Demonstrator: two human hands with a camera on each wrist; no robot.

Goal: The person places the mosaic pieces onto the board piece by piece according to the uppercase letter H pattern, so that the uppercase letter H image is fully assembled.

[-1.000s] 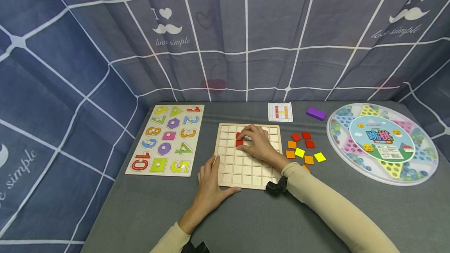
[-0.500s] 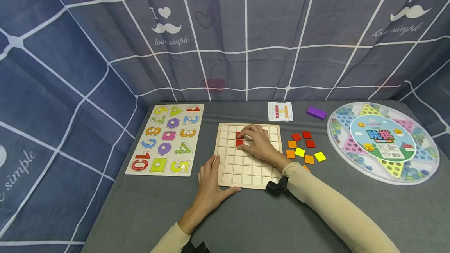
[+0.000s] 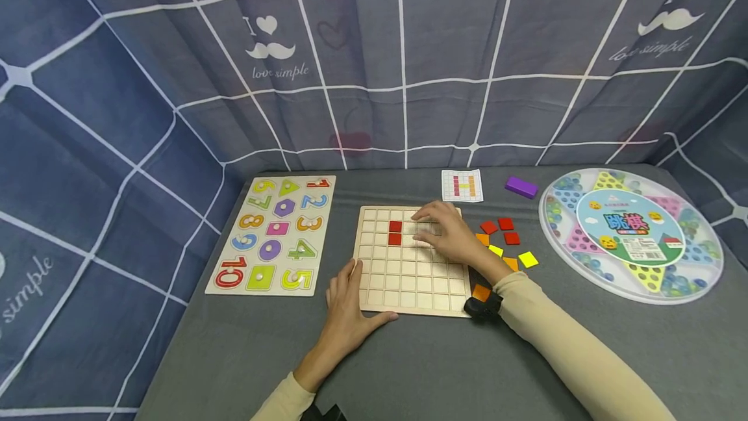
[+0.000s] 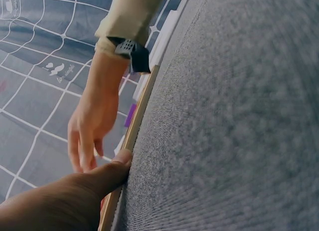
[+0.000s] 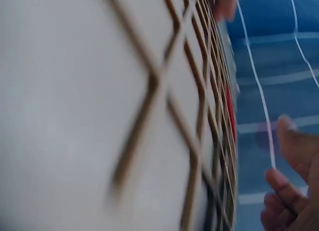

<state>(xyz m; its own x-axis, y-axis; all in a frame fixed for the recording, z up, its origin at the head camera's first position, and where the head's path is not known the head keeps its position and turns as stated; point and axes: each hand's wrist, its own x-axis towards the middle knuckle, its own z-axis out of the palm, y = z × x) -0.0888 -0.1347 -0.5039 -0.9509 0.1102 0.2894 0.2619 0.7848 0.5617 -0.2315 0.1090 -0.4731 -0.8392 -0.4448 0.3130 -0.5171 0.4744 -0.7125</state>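
A pale wooden grid board (image 3: 388, 281) lies at mid-table in the head view. Two red square tiles (image 3: 395, 238) sit in adjoining cells, one above the other. My left hand (image 3: 346, 314) rests against the board's left and near edges, fingers straight and thumb spread. The left wrist view shows its thumb (image 4: 117, 163) on the board edge. Over the board's upper right, my right hand (image 3: 448, 234) hovers with fingers and thumb apart, holding nothing. In the right wrist view, that hand (image 5: 294, 191) has a gap between thumb and fingers, beside the close-up grid.
Loose red tiles (image 3: 511, 238), orange tiles (image 3: 482, 293) and yellow tiles (image 3: 528, 259) lie right of the board. Behind are a pattern card (image 3: 461, 186) and a purple block (image 3: 521, 187). A number puzzle board (image 3: 269, 229) is left, a round Chinese checkers box (image 3: 631, 226) right.
My right hand has left the two red tiles and moved right, uncovering them both on the board. The left hand has stayed at the board's edge.
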